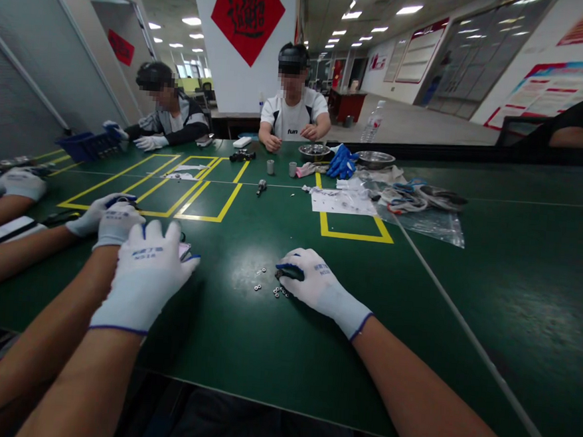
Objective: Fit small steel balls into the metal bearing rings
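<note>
My left hand [149,268], in a white glove, is raised over the left part of the green table [233,341] with its fingers spread. A small pale object [184,249] shows behind its thumb; whether the hand touches it I cannot tell. My right hand [312,280], gloved too, rests on the table at centre with thumb and index finger curved round toward a small dark piece [278,274] at their tips. Several small metal rings [276,292] lie just beside and below those fingertips, and others [257,287] are a little to the left.
A co-worker's gloved hands [116,223] are close by on the left. Yellow tape outlines [357,236] mark the table. Farther back are paper sheets [342,202], blue gloves [343,162], metal bowls [375,159] and a plastic bag [441,225]. A person sits opposite.
</note>
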`<state>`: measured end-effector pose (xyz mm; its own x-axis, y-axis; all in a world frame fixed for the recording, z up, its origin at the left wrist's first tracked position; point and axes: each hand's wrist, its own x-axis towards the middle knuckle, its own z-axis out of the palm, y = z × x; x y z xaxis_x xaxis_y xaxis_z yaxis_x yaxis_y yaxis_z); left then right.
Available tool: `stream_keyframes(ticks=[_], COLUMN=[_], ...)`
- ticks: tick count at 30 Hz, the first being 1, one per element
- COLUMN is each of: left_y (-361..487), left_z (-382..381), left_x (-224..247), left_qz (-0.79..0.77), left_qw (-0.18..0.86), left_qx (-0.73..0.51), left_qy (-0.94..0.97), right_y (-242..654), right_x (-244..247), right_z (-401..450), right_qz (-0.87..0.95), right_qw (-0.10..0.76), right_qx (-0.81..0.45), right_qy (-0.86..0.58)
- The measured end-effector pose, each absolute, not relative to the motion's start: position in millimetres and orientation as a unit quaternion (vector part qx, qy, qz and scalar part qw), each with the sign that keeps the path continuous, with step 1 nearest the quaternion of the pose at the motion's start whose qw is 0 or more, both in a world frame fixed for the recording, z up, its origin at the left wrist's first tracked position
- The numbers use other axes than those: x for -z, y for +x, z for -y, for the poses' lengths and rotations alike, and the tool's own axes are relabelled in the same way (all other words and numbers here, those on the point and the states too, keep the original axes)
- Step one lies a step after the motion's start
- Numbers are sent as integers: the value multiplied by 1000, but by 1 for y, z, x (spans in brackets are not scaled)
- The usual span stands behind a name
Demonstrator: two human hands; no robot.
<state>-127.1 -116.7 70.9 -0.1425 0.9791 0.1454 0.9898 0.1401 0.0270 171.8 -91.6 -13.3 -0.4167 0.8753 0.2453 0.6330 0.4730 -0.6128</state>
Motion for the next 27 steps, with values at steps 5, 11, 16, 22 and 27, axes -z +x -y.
stream_keyframes(ticks=[5, 11, 16, 22, 27], left_y=[-45, -34, -44, -33, -25], left_z=[124, 94, 93, 103, 102], left_x=[-61, -33, -26, -22, -14], left_qz=[582, 494, 449, 425, 452], left_qw=[31, -94, -170, -184, -153], left_qx=[87, 186, 269, 299, 301], left_qy=[-808, -844, -835, -835, -826], right_y=[172, 172, 172, 174, 172], right_x=[13, 17, 18, 12, 10], right_z=[90, 85, 81, 80, 82], right_qz=[813, 802, 758, 710, 712], right_qw=[276, 299, 338, 358, 347], right_qx=[-220, -223, -264, -319, -311], right_qy=[-463, -466, -492, -516, -524])
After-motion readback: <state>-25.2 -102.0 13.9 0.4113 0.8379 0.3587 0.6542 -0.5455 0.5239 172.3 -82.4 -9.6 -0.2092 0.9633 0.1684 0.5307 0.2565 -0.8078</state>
